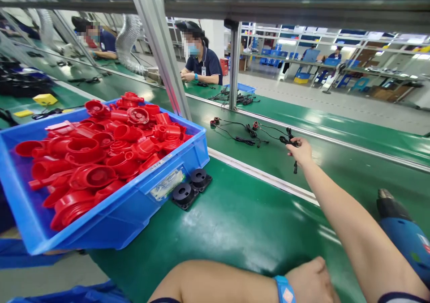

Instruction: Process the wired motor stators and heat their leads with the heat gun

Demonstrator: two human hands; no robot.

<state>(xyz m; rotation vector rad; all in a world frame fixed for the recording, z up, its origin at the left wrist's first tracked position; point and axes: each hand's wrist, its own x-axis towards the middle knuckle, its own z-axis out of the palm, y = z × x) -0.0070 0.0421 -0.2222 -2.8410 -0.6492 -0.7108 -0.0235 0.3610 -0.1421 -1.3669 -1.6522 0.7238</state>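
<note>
a black cable (291, 141) is lying on the green belt beyond the bench, and the right hand (300, 151) is reaching out over it, its grip pinching the cable's bundled part while a loose end is hanging just below the fingers. more cables with red ends (235, 130) are lying just to its left on the same belt. the left hand (311, 281) is resting at the near edge of the green bench (235, 218), its grip curled together on nothing visible, a blue wristband (285, 289) on the wrist. two black round parts (191, 187) are sitting beside a tilted blue bin (110, 222) full of red plastic parts (101, 151). a blue power tool (403, 236) is lying under the right forearm.
</note>
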